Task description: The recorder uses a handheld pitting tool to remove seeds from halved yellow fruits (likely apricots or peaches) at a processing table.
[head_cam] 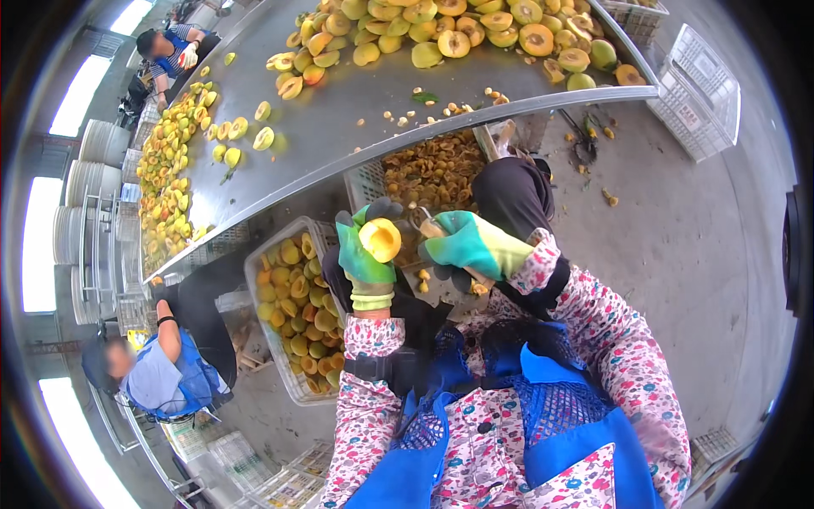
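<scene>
My left hand (367, 251), in a green and yellow glove with dark fingertips, holds a halved yellow stone fruit (380, 240) with its hollow cut face up. Just to its right, my right hand (467, 248), gloved alike, grips a wooden-handled pitting tool (430, 227); its curved metal loop points toward the fruit without touching it. Under my hands, a crate (365, 188) holds many brownish-orange fruit scraps. A white plastic crate (296, 397) of halved fruit stands beside my left forearm. Ahead, many fruit halves (455, 43) are heaped on a metal table (318, 137).
Loose pits (402, 121) lie near the metal table's raised edge. White crates (693, 105) stand on the floor at the right. A person (172, 372) in a blue vest sits at the left; another person (172, 54) is at the table's far left end. Stacked white tubs (92, 203) line the left side.
</scene>
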### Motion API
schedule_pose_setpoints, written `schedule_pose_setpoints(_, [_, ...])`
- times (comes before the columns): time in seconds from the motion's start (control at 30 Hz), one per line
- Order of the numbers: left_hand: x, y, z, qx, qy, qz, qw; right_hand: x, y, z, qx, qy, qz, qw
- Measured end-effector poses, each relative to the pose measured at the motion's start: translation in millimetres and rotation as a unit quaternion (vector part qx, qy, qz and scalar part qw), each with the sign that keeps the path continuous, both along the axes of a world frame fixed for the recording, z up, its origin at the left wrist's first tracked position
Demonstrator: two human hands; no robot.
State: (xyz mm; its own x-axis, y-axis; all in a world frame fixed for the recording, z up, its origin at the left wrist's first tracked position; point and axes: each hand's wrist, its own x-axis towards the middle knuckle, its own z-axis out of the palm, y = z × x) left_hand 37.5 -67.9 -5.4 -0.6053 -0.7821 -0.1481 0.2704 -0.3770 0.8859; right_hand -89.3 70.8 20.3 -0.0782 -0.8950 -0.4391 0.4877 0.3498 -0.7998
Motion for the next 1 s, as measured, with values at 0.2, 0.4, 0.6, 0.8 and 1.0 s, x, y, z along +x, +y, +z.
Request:
schedule_pose_setpoints(0.2, [31,-22,24,-0.384,-0.181,0.086,0.901,-10,-8,-14,0.006,0.06,-0.035,0.998])
schedule_pose_setpoints(0.4, [121,-119,29,-0.535,-0.694,0.145,0.46,-45,4,-10,-0.067,-0.053,-0.12,0.989])
schedule_pose_setpoints(0.6, [-51,-132,28,-0.844,-0.32,0.064,0.425,-53,7,0,-0.005,-0.075,-0.123,0.99])
schedule_pose_setpoints(0.8, [-261,-124,-13,-0.752,-0.349,-0.065,0.555,-50,7,-10,0.045,-0.145,-0.098,0.984])
schedule_pose_setpoints(1.0, [-283,-130,-7,-0.645,-0.386,-0.122,0.648,-64,1,-6,0.043,-0.181,-0.085,0.979])
